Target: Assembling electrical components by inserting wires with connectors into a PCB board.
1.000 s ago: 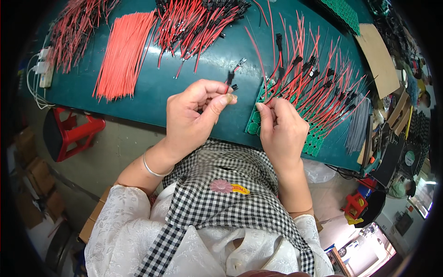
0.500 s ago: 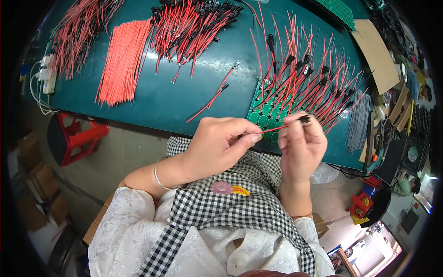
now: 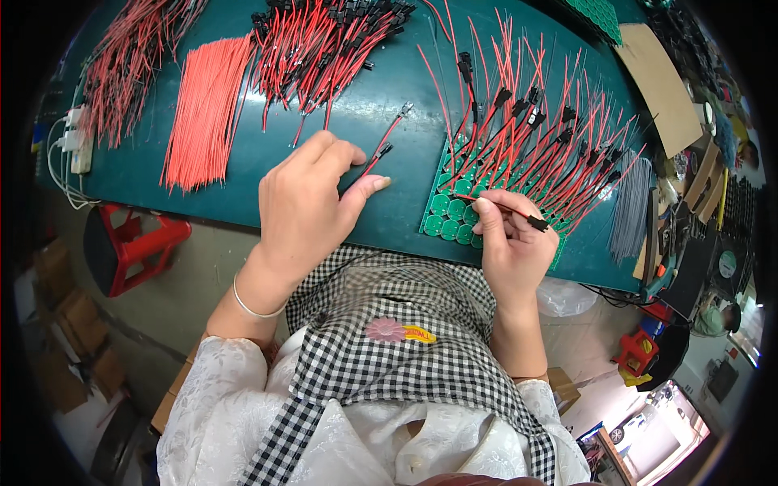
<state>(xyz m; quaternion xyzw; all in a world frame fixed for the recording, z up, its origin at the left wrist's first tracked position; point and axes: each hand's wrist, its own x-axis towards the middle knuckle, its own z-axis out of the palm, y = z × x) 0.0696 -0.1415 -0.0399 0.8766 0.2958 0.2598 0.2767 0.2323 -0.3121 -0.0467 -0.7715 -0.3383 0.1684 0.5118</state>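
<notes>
My right hand (image 3: 519,255) is closed, with a red and black connector wire (image 3: 536,223) pinched between thumb and fingers. Its black plug points right, and its thin end reaches left over a green circuit board panel (image 3: 438,225). Over the table to the left, my left hand (image 3: 304,194) is open, thumb and fingers apart. Loose red and black connector wires (image 3: 382,151) lie right at its fingertips; whether they touch is hard to tell. Many similar wires with black plugs (image 3: 527,121) stand up from the panel beyond my right hand.
Along the far left of the teal table (image 3: 219,206) lie a bundle of plain red wires (image 3: 207,113) and a heap of plugged wires (image 3: 324,49). Grey wires (image 3: 630,211) lie right of the panel, near a cardboard sheet (image 3: 660,89). A red stool (image 3: 134,247) stands below left.
My left hand has let go of the connector wire and moved left and away from me, opening beside the loose wires. My right hand keeps the wire, now lower, its plug turned down to the right.
</notes>
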